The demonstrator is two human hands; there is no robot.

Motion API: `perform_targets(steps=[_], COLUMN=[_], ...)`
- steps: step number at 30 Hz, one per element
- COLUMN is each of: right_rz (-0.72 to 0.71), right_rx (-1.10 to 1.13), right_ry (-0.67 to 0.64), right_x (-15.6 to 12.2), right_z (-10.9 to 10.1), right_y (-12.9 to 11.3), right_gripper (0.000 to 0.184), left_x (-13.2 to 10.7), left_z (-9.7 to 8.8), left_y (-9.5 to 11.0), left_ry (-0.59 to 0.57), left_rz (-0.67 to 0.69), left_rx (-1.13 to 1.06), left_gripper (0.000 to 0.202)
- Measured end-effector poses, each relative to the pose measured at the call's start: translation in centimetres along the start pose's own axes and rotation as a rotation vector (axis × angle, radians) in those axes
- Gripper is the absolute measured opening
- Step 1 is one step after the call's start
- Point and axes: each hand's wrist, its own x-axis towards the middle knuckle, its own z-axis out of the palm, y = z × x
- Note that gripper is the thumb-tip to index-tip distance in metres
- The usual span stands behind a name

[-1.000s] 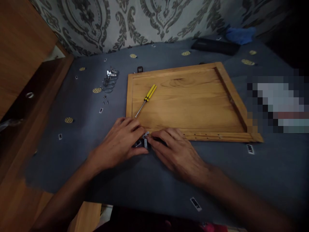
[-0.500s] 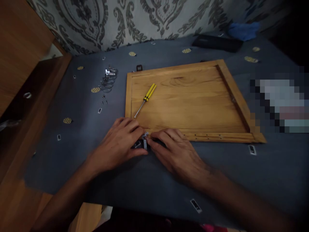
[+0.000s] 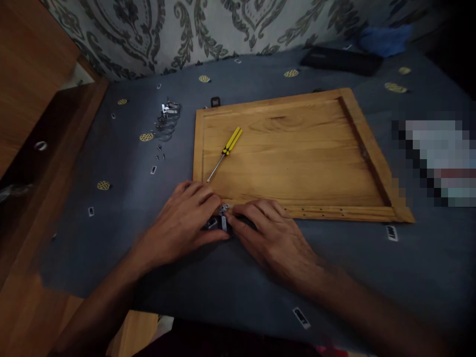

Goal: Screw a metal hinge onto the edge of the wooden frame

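Observation:
A framed wooden panel (image 3: 297, 158) lies flat on a dark blue cloth (image 3: 230, 277). My left hand (image 3: 182, 223) and my right hand (image 3: 269, 233) meet at the panel's near left corner. Both have curled fingers pinching a small metal hinge (image 3: 222, 216) against the panel's front edge. A yellow-handled screwdriver (image 3: 226, 151) rests on the panel, its tip close to my left fingers.
A pile of metal hinges and screws (image 3: 167, 119) sits on the cloth at the left. Small black tags and yellow discs are scattered around. A dark flat case (image 3: 340, 59) and blue cloth lie at the back right. Wooden furniture (image 3: 33, 99) stands left.
Both hands stay on the hinge at the panel's corner. The view has drifted slightly, nothing else moved.

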Motion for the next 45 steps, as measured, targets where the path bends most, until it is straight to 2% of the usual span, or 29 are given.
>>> perform_targets(steps=[9, 21, 27, 35, 40, 45], right_rz=[0.005, 0.003, 0.018, 0.037, -0.002, -0.01], right_rx=[0.007, -0.011, 0.048, 0.149, 0.169, 0.154], right_ry=[-0.037, -0.017, 0.006, 0.099, 0.088, 0.015], right_x=[-0.08, 0.07, -0.12, 0.07, 0.07, -0.11], right_z=[-0.06, -0.07, 0.02, -0.29, -0.28, -0.14], right_y=[0.04, 0.03, 0.15, 0.21, 0.34, 0.55], right_gripper=[0.028, 0.028, 0.026, 0.018, 0.02, 0.027], left_x=[0.13, 0.16, 0.13, 0.19, 0.27, 0.27], left_z=[-0.23, -0.33, -0.41, -0.38, -0.41, -0.42], left_y=[0.11, 0.11, 0.03, 0.07, 0.1, 0.05], left_ry=[-0.012, -0.026, -0.035, -0.042, -0.029, -0.041], left_rz=[-0.002, -0.014, -0.002, -0.001, 0.005, 0.003], left_rx=[-0.003, -0.006, -0.005, 0.005, 0.015, 0.011], left_gripper=[0.039, 0.035, 0.036, 0.033, 0.035, 0.034])
